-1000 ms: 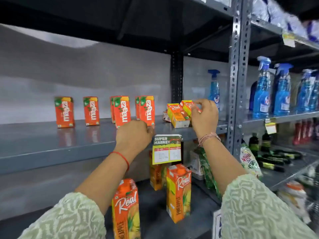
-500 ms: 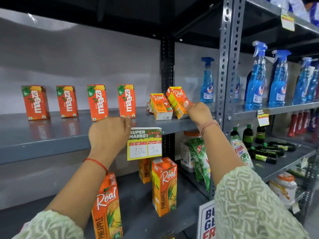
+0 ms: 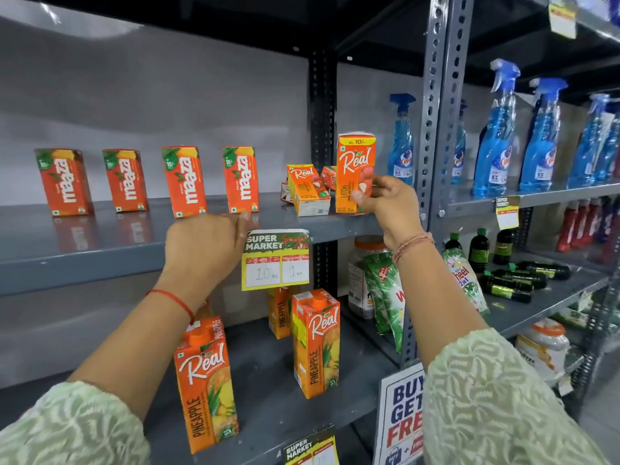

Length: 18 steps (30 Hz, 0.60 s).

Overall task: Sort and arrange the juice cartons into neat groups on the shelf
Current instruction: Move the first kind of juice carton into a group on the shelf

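Several small orange Maaza cartons (image 3: 183, 181) stand spaced in a row on the grey upper shelf (image 3: 100, 243). My left hand (image 3: 204, 246) hovers at the shelf's front edge, fingers apart, just below the rightmost Maaza carton (image 3: 240, 183), holding nothing. My right hand (image 3: 389, 204) grips a small orange Real litchi carton (image 3: 355, 169), upright, at the shelf's right end. Beside it a second small Real carton (image 3: 307, 191) stands tilted, with another (image 3: 328, 177) partly hidden behind.
Tall Real pineapple cartons (image 3: 204, 384) (image 3: 317, 344) stand on the lower shelf. A yellow price tag (image 3: 276, 260) hangs from the upper shelf edge. A grey upright post (image 3: 439, 112) borders the bay; blue spray bottles (image 3: 496, 135) and dark bottles (image 3: 510, 283) fill the neighbouring shelves.
My right hand has turned the tilted Real carton upright and now holds it standing. My left hand has come off the rightmost Maaza carton.
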Available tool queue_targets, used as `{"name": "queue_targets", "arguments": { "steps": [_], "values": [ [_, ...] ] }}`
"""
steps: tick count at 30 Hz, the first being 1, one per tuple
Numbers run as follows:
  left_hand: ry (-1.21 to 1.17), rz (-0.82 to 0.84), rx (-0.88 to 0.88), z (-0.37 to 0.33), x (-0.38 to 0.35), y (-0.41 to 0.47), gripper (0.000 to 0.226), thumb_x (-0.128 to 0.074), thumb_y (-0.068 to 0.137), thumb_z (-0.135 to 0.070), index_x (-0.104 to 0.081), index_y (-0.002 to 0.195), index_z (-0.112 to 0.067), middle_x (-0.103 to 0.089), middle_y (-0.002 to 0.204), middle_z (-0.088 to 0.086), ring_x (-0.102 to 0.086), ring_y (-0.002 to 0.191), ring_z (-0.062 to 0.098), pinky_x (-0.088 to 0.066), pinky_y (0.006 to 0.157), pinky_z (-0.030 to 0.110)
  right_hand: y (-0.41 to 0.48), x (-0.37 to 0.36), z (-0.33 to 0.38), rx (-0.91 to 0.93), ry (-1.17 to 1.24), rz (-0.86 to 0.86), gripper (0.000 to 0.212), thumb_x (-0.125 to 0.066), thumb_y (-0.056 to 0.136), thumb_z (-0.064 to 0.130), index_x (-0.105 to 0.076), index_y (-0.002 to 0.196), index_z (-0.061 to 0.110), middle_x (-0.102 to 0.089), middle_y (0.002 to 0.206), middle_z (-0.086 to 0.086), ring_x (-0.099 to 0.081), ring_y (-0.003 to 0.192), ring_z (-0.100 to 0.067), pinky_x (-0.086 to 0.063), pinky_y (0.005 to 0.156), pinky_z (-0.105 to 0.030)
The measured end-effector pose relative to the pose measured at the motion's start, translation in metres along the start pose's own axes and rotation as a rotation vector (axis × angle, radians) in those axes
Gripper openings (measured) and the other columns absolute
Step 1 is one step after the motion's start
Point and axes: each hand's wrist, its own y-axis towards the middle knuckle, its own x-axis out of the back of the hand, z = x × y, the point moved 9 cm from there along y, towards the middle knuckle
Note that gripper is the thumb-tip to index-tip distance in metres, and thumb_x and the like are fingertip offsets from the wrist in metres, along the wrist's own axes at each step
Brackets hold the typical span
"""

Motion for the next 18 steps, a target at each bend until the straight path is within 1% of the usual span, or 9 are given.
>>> {"name": "queue_targets", "arguments": {
  "steps": [2, 4, 6, 8, 9, 12, 15, 17, 18],
  "values": [
    [0.045, -0.001, -0.031, 0.009, 0.005, -0.004, 0.055, -0.017, 0.098, -0.045, -0.062, 0.087, -0.016, -0.055, 0.069, 0.004, -0.058, 0.066, 0.023, -0.034, 0.053, 0.024, -0.01, -0.012, 0.016, 0.04, 0.006, 0.02, 0.04, -0.068, 0.078, -0.003, -0.058, 0.116, -0.002, -0.066, 0.106, -0.013, -0.062, 0.087, -0.015, -0.052, 0.063, -0.009],
    [0.053, -0.03, -0.048, 0.028, 0.012, -0.013, 0.055, -0.021, 0.098, -0.045, -0.064, 0.085, -0.014, -0.06, 0.069, 0.007, -0.063, 0.066, 0.026, -0.029, 0.048, 0.021, -0.019, -0.029, 0.033, 0.056, 0.027, 0.05, 0.037, -0.069, 0.077, -0.001, -0.06, 0.113, -0.002, -0.067, 0.1, -0.01, -0.063, 0.075, -0.01, -0.051, 0.056, -0.006],
    [0.012, -0.026, -0.094, 0.052, 0.019, -0.028, 0.056, -0.031, 0.097, -0.045, -0.068, 0.075, -0.009, -0.06, 0.056, 0.011, -0.06, 0.05, 0.029, -0.022, 0.044, 0.016, -0.03, -0.05, 0.049, 0.069, 0.023, 0.07, 0.034, -0.071, 0.076, 0.002, -0.063, 0.109, -0.001, -0.068, 0.096, -0.008, -0.064, 0.074, -0.01, -0.053, 0.057, -0.008],
    [0.037, -0.094, -0.091, 0.083, 0.028, -0.043, 0.054, -0.035, 0.092, -0.039, -0.065, 0.059, -0.007, -0.056, 0.044, 0.013, -0.052, 0.033, 0.028, -0.014, 0.048, 0.009, -0.041, -0.071, 0.063, 0.093, 0.016, 0.074, 0.027, -0.073, 0.075, 0.004, -0.065, 0.101, 0.003, -0.068, 0.092, -0.008, -0.065, 0.078, -0.016, -0.055, 0.066, -0.015],
    [0.054, -0.121, -0.065, 0.104, 0.033, -0.05, 0.053, -0.036, 0.09, -0.035, -0.062, 0.055, -0.007, -0.054, 0.04, 0.014, -0.05, 0.029, 0.028, -0.013, 0.051, 0.008, -0.047, -0.085, 0.07, 0.105, 0.016, 0.09, 0.023, -0.073, 0.075, 0.005, -0.065, 0.096, 0.006, -0.068, 0.088, -0.006, -0.064, 0.077, -0.016, -0.055, 0.067, -0.017],
    [0.084, -0.127, 0.035, 0.175, 0.047, -0.074, 0.054, -0.033, 0.09, -0.033, -0.058, 0.052, -0.005, -0.052, 0.039, 0.016, -0.048, 0.029, 0.03, -0.011, 0.05, 0.009, -0.071, -0.146, 0.085, 0.101, 0.034, 0.208, 0.019, -0.075, 0.074, 0.009, -0.061, 0.085, 0.012, -0.065, 0.078, 0.001, -0.063, 0.068, -0.01, -0.051, 0.054, -0.011],
    [0.147, -0.16, 0.084, 0.24, 0.068, -0.103, 0.051, -0.035, 0.09, -0.03, -0.061, 0.056, -0.003, -0.053, 0.041, 0.019, -0.051, 0.031, 0.034, -0.01, 0.048, 0.012, -0.1, -0.219, 0.092, 0.034, 0.111, 0.357, 0.021, -0.075, 0.073, 0.008, -0.057, 0.072, 0.017, -0.065, 0.078, -0.001, -0.062, 0.062, -0.008, -0.052, 0.052, -0.013],
    [0.207, -0.177, 0.091, 0.28, 0.08, -0.12, 0.048, -0.037, 0.088, -0.027, -0.062, 0.056, -0.002, -0.054, 0.041, 0.02, -0.051, 0.031, 0.034, -0.012, 0.047, 0.015, -0.122, -0.273, 0.094, -0.018, 0.147, 0.444, 0.024, -0.076, 0.072, 0.007, -0.055, 0.07, 0.017, -0.063, 0.073, 0.001, -0.06, 0.052, -0.003, -0.049, 0.046, -0.011],
    [0.227, -0.18, 0.088, 0.297, 0.084, -0.126, 0.048, -0.037, 0.089, -0.027, -0.062, 0.056, -0.002, -0.055, 0.042, 0.021, -0.052, 0.032, 0.035, -0.015, 0.046, 0.016, -0.132, -0.297, 0.095, -0.043, 0.161, 0.485, 0.024, -0.076, 0.072, 0.006, -0.054, 0.071, 0.016, -0.063, 0.074, 0.0, -0.06, 0.053, -0.004, -0.049, 0.045, -0.011]
  ]
}}
